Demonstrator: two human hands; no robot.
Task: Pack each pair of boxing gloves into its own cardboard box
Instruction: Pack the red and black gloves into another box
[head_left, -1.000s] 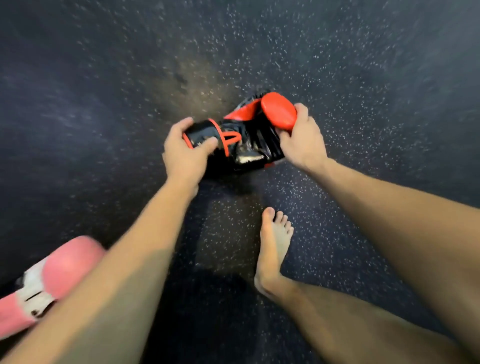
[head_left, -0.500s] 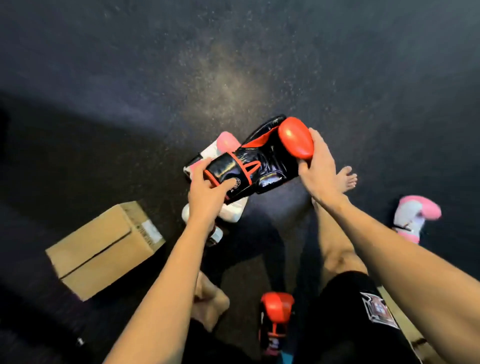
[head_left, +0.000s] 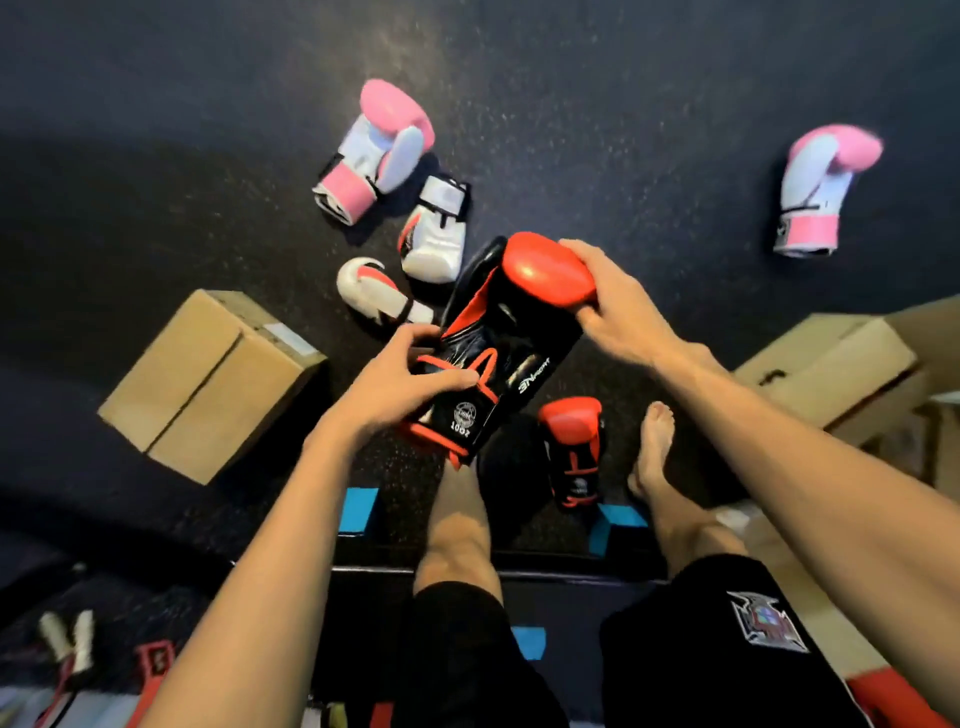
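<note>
Both hands grip one black-and-red boxing glove, nothing packed yet.
Left hand wraps the cuff, right hand clamps the padded end of the black-and-red boxing glove, held mid-air; mate glove on floor by foot; pink gloves and white gloves loose; closed cardboard box left, another box right.

Black-and-red glove held up; closed cardboard box left.
</note>
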